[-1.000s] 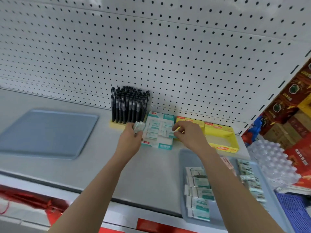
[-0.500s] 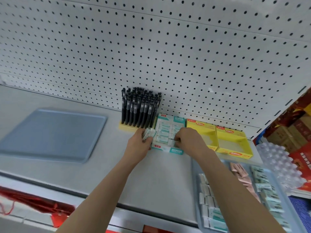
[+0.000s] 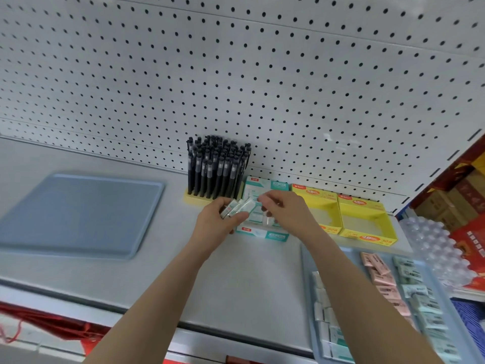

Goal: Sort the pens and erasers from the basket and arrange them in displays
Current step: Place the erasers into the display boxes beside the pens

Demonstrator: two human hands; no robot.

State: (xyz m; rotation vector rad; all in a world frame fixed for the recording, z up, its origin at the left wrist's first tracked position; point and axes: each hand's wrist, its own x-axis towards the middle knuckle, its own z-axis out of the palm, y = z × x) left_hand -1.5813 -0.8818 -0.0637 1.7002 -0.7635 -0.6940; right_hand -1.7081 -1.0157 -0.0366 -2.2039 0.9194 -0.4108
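1. nearest, at the right front of the shelf [image 3: 236,285], a pale blue tray [image 3: 307,290] holds loose erasers [image 3: 380,278] in rough columns: white-and-teal ones on the left, pink ones in the middle, teal ones on the right. they are blurred.
2. both bare forearms reach up from the bottom edge towards the back of the shelf.
3. to the left, a second blue tray [image 3: 78,214] lies flat on the shelf, well apart from the hands.
4. the left hand [image 3: 215,224] is curled round a small stack of wrapped erasers [image 3: 237,207], thumb on the near side, fingers behind. it is over the left edge of a teal-and-white display box [image 3: 273,235].
5. the right hand [image 3: 291,214] hovers over that same box with its fingers bent, the fingertips [image 3: 263,199] right at the upper end of the stack. i cannot tell whether they pinch an eraser or only touch it.
6. the teal-and-white box already has wrapped erasers lying in it, visible between the two hands.
7. just right of it stand two yellow display boxes [image 3: 367,224], side by side and touching.
8. just left of it, black pens [image 3: 217,166] stand upright, packed close in a yellow holder [image 3: 194,198].
9. behind everything rises a white pegboard [image 3: 262,88].
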